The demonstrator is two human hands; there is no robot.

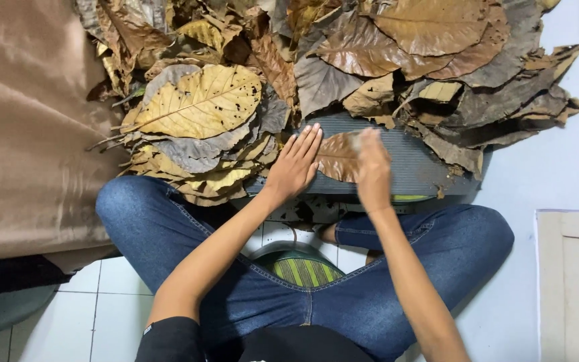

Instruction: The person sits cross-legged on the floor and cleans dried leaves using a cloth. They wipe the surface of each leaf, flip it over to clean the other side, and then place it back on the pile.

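A brown dry leaf (338, 157) lies on a grey ribbed mat (423, 167) in front of my crossed legs. My left hand (296, 164) rests flat, fingers together, on the leaf's left edge and holds it down. My right hand (373, 171) is blurred by motion over the leaf's right side; a small pale thing seems pinched at its fingertips, but I cannot tell what it is. A big pile of dry brown and yellow leaves (202, 104) surrounds the mat on the far and left sides.
A tan cloth (28, 134) covers the left side. My legs in blue jeans (189, 234) sit on white floor tiles (112, 302). A green striped round object (299, 268) lies between my legs. A pale panel (574, 281) lies at the right.
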